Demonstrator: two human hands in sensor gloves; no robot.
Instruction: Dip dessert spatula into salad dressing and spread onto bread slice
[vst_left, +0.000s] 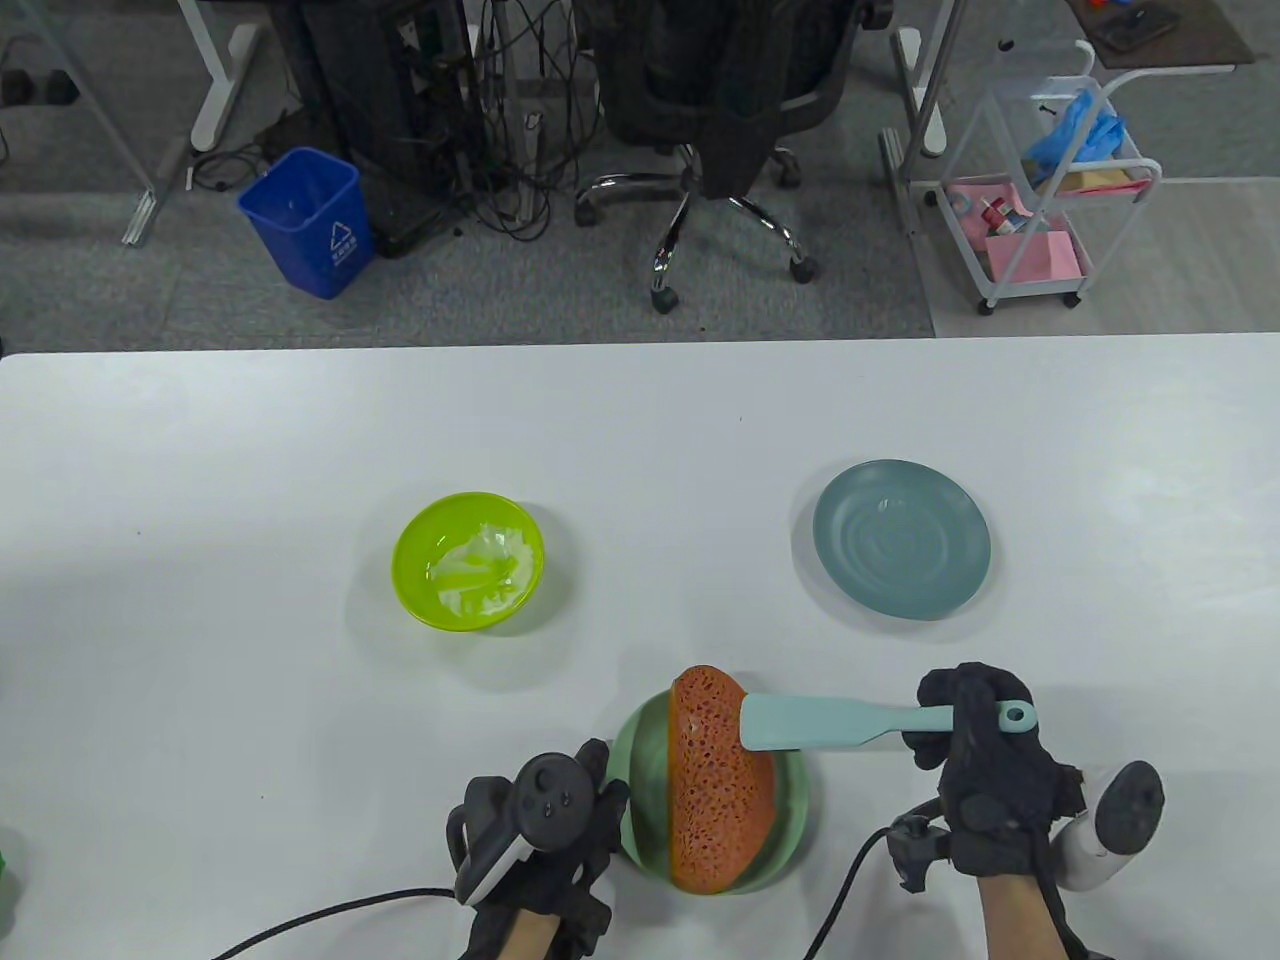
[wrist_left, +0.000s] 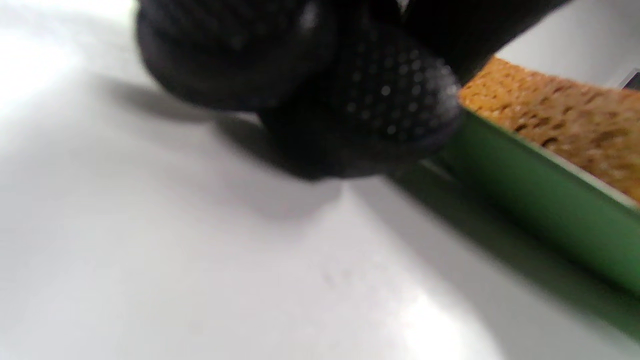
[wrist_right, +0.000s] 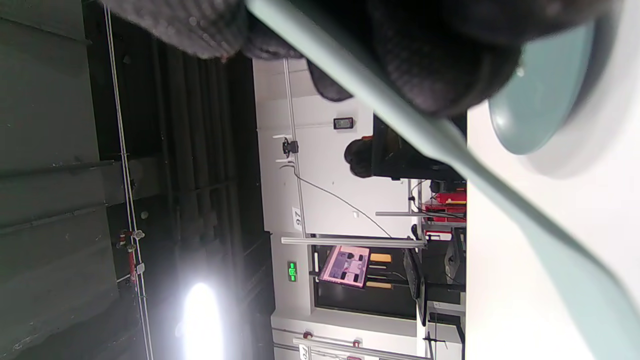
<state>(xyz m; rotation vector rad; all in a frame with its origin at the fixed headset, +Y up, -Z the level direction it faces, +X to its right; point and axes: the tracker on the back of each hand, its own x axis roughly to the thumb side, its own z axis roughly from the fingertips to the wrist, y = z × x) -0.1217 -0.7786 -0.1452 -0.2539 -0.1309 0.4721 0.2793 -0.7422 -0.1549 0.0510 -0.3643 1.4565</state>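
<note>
Teal spatula (vst_left: 815, 724) crosswise, blade leftward

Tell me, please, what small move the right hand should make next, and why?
Probably draw the pale teal spatula along the brown porous bread slice: the right hand holds its blade on the slice's far end, while the left hand rests at the green plate.

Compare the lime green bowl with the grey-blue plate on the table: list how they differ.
The lime green bowl is deep-sided; the round grey-blue plate is shallow and flat. The bowl holds white salad dressing; the plate holds nothing. The bowl sits on the table view's left side, the plate on the right and looks wider. Both are round, stand apart on the white table, and neither of the hands touches them.
</note>
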